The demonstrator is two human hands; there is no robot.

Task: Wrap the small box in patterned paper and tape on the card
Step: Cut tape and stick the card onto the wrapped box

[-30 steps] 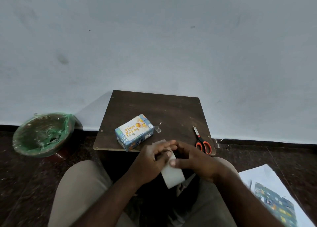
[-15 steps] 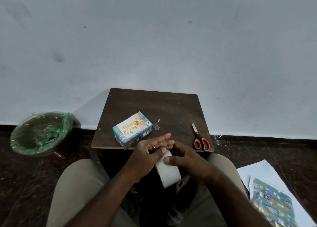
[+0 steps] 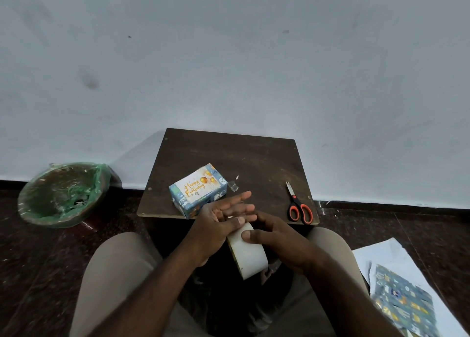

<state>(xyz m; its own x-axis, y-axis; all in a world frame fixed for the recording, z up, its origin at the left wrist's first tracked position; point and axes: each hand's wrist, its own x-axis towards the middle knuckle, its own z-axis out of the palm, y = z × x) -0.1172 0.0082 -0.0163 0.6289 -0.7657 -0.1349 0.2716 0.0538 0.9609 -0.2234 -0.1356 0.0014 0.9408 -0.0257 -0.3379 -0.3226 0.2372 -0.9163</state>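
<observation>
Starting at your far left: a round bin [image 3: 63, 194] with a green liner sits on the dark floor [image 3: 38, 260] against the wall [image 3: 229, 57], well apart from the table [image 3: 241, 156].

Low wooden table is straight ahead of you, between your knees and the wall.

The box [image 3: 218, 196] lies near the table's front left edge, turned at an angle and covered in blue patterned wrap. The card [image 3: 197, 185], lettered "Happy Birthday", lies flat on its top face. You cannot tell from here whether tape holds it.

Just right of the box is a small clear scrap [image 3: 233, 186], apart from it, on the bare wood.

Your left hand [image 3: 221, 224] hovers over the front table edge, with its fingers straight and fanned toward the right and clamped on nothing. Its thumb tip touches the top of the tape roll [image 3: 248, 252].

The roll is pale and wide, and it stands on edge in front of the table, above your lap.

Your right hand [image 3: 277, 237] grips the roll, with the thumb pressed on the outer face and the fingers curled round the far side.

Scissors [image 3: 297, 207] with orange and black handles lie shut near the table's front right corner, blades pointing to the wall.

At far right a sheet of patterned paper [image 3: 401, 303] lies on the floor on a white sheet [image 3: 381, 255].
</observation>
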